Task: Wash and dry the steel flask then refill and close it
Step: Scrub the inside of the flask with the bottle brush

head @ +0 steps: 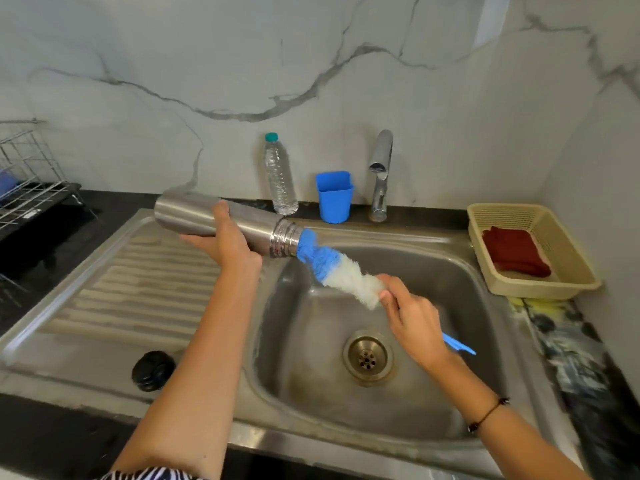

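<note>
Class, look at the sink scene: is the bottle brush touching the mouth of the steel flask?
Touching. The head view shows the bottle brush with its blue bristles pushed into the open mouth of the steel flask, no gap between them.

Grey-veined white marble wall (173, 64) behind black countertop (52, 441), evenly lit.

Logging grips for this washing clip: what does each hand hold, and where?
Left hand grips the steel flask at mid-body; right hand grips the bottle brush on its handle, just below the bristles.
</note>
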